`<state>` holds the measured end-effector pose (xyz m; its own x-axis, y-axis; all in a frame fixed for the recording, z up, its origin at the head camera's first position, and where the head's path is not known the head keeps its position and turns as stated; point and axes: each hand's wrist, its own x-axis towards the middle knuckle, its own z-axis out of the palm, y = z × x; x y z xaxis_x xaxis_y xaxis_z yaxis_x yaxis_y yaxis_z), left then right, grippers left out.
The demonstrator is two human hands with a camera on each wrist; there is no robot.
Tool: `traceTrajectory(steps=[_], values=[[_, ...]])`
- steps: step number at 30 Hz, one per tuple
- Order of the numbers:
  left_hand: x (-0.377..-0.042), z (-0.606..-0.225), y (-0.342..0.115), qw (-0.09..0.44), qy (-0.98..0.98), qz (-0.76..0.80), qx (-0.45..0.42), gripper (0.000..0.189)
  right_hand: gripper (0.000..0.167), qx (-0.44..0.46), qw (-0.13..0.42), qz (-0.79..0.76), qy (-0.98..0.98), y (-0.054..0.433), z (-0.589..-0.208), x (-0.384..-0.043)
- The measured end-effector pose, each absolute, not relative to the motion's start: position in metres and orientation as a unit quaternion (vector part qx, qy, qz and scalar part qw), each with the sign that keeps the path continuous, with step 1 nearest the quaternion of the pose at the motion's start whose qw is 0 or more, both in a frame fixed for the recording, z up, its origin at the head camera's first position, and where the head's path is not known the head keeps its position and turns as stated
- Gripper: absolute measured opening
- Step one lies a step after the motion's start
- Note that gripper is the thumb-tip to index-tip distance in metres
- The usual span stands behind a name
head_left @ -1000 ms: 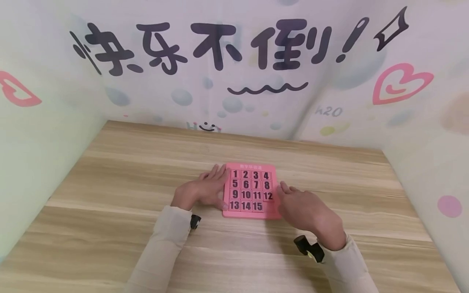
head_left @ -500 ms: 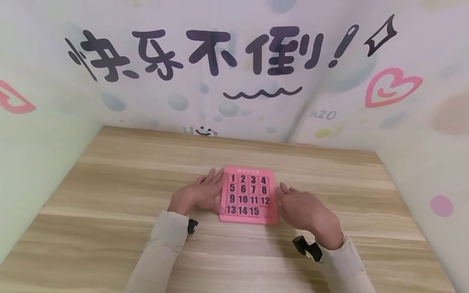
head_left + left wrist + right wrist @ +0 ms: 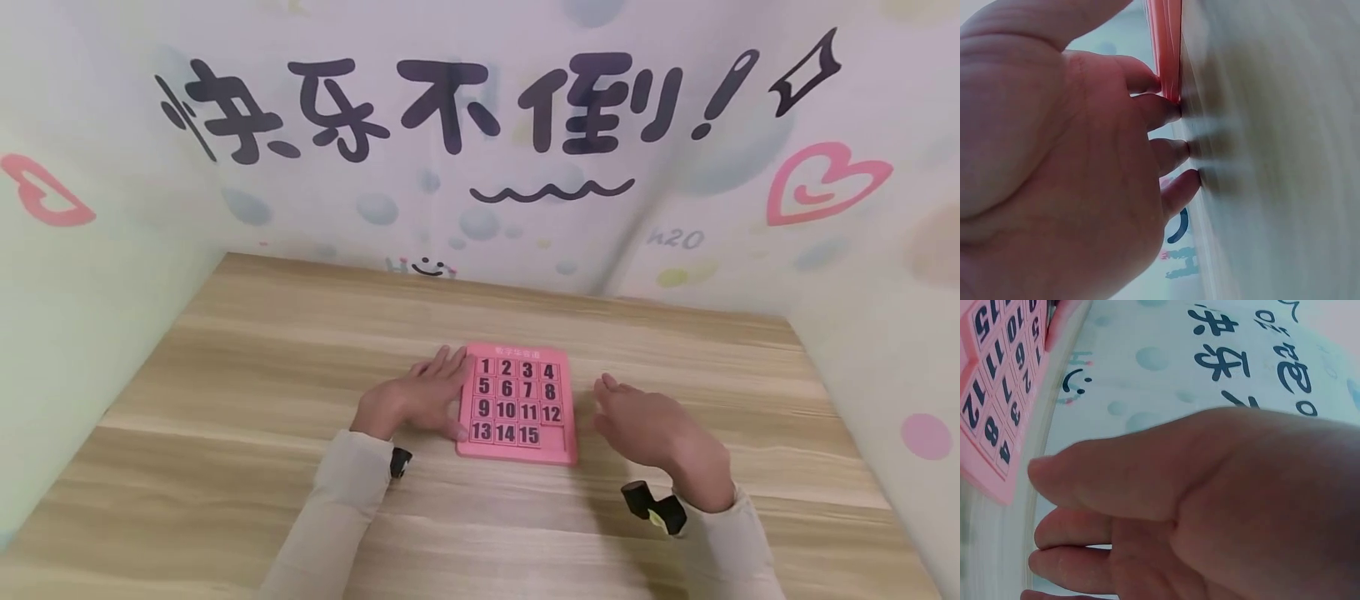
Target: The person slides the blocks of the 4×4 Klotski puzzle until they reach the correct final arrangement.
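Note:
A pink number sliding puzzle lies flat on the wooden table. Its tiles read in order, row by row, from 1 to 15, and the bottom right slot is bare. Along the puzzle's left edge rests my left hand, thumb near the lower corner and fingers spread toward the upper one. The left wrist view shows its fingertips on the table, one or two against the pink edge. My right hand is held just off the puzzle's right side, fingers extended and holding nothing; a gap shows between them in the right wrist view.
The wooden tabletop extends on all sides of the puzzle. Behind it hangs a pale printed cloth with large black characters, and pale walls close off the left and right sides. Each wrist wears a small black device.
My right hand has drawn away to the right from the puzzle's edge, leaving a gap. The left hand stays at the left edge. The head view has shifted slightly.

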<state>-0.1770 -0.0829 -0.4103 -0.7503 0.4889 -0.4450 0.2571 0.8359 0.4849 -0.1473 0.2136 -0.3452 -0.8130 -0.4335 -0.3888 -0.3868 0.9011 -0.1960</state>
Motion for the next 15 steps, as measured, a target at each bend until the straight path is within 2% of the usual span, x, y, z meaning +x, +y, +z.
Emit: traceTrajectory(steps=[9, 12, 15], values=[[-0.178, -0.407, -0.091, 0.282, 0.910, 0.226, 0.203, 0.110, 0.051, -0.227, 0.170, -0.065, 0.957, 0.221, -0.343, -0.155], [-0.180, -0.405, -0.099, 0.267, 0.914, 0.230, 0.202, 0.102, 0.048, -0.213, 0.140, -0.071, 0.964, 0.226, -0.344, -0.160], [-0.181, -0.401, -0.110, 0.228, 0.928, 0.227, 0.190, 0.087, 0.041, -0.205, 0.082, -0.073, 0.972, 0.236, -0.352, -0.167]])
